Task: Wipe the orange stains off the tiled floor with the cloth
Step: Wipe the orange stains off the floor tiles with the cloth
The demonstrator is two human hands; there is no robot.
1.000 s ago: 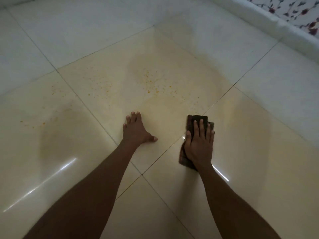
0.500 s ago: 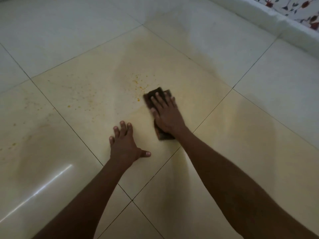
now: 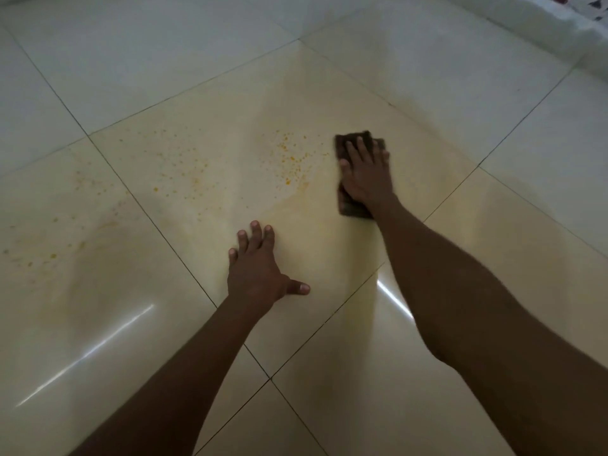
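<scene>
Dark brown folded cloth (image 3: pixel 357 179) flat under right hand (image 3: pixel 367 177) with straight fingers (image 3: pixel 362 147) just right of orange specks (image 3: pixel 291 158) on glossy cream tiled floor (image 3: pixel 184 103), left hand (image 3: pixel 255 271) spread flat bracing, could easily smear stains sideways.

Floor: large glossy cream tiles (image 3: pixel 477 87) laid on the diagonal to the view, with thin dark grout lines (image 3: pixel 158 222) that cross near the lower middle.
Tone: the near tiles read warm yellow-beige, the far ones at the top cooler and greyer.
Light: dim overall; two bright streaks of reflected light (image 3: pixel 85 352) lie on the polished surface, one at lower left, one right of centre.
Far edge: a pale raised ledge (image 3: pixel 539 24) runs across the upper right corner.
Beyond the ledge: a white patterned surface (image 3: pixel 592 3) with red and dark marks, too cropped to identify.
</scene>
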